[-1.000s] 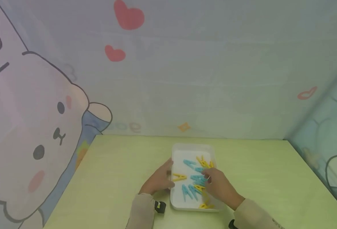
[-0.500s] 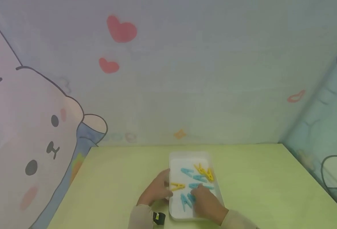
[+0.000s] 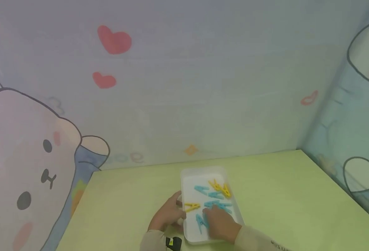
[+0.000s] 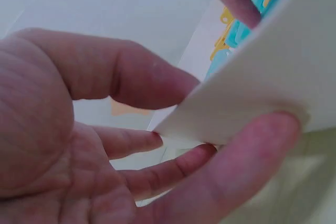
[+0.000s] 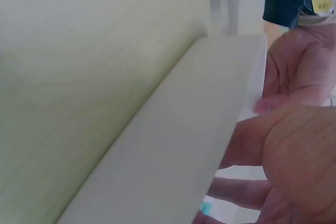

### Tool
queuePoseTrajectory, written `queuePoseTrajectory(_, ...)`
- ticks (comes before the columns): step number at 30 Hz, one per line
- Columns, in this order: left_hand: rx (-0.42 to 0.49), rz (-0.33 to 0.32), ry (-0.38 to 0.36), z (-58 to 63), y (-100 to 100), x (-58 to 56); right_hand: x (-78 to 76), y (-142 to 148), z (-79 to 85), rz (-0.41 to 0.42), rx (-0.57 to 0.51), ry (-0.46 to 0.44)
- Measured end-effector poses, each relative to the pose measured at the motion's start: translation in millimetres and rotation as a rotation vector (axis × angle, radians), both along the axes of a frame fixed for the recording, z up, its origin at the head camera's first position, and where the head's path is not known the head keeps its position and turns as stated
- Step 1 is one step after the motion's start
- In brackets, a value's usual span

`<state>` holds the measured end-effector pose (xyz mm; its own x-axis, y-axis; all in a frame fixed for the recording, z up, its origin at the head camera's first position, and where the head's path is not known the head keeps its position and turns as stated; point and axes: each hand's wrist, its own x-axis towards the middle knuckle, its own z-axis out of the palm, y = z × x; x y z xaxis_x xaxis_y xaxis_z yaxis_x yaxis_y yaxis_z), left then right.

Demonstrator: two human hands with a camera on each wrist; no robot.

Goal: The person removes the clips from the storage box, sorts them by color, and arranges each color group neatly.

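Note:
A white rectangular tray stands on the table with blue clothespins and yellow clothespins lying loose in it. My left hand holds the tray's left side. In the left wrist view, its fingers meet the rim and others touch the outer wall. My right hand reaches into the front of the tray with bent fingers, right at a blue clothespin. Its fingertips are mostly hidden, so a hold on that clothespin cannot be confirmed. Another blue clothespin lies just left of it.
The light green table extends on both sides of the tray. Behind it hangs a pale printed backdrop with hearts and cartoon figures. A dark device sits on the left wrist.
My right hand has moved left and toward me within the tray, from the right-hand clothespins to the front blue ones. The left hand stays at the tray's side. The head view has shifted.

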<state>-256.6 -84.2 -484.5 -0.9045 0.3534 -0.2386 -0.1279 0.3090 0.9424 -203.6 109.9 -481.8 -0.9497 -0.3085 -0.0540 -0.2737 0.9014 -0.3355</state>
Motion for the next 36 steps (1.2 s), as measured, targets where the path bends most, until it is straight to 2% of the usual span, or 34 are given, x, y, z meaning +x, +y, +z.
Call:
queuePoseTrajectory(4, -0.021, 0.022, -0.032, 2.4, 1, 0.7, -1.3, 4, 6.2, -0.005, -0.030, -0.012)
queuePoseTrajectory(7, -0.029, 0.030, -0.041, 5.4, 1, 1.3, -2.9, 10, 13.8, -0.032, -0.121, -0.016)
queuePoseTrajectory(11, -0.030, 0.042, -0.046, 8.2, 1, 2.3, -9.5, 21, 28.9, -0.086, -0.272, -0.042)
queuePoseTrajectory(19, -0.037, 0.057, -0.050, 5.8, 1, 2.7, -26.4, 59, 53.6, -0.215, -0.407, -0.116)
queuePoseTrajectory(25, -0.021, 0.060, -0.051, 5.3, 1, 3.1, -39.1, 92, 58.7, -0.239, -0.578, -0.215)
queuePoseTrajectory(31, -0.011, 0.061, -0.056, 6.5, 0, 1.4, -54.5, 120, 61.5, -0.242, -0.627, -0.267)
queuePoseTrajectory(36, -0.009, 0.056, -0.065, 4.2, -1, 2.9, -65.7, 133, 53.6, -0.294, -0.630, -0.300)
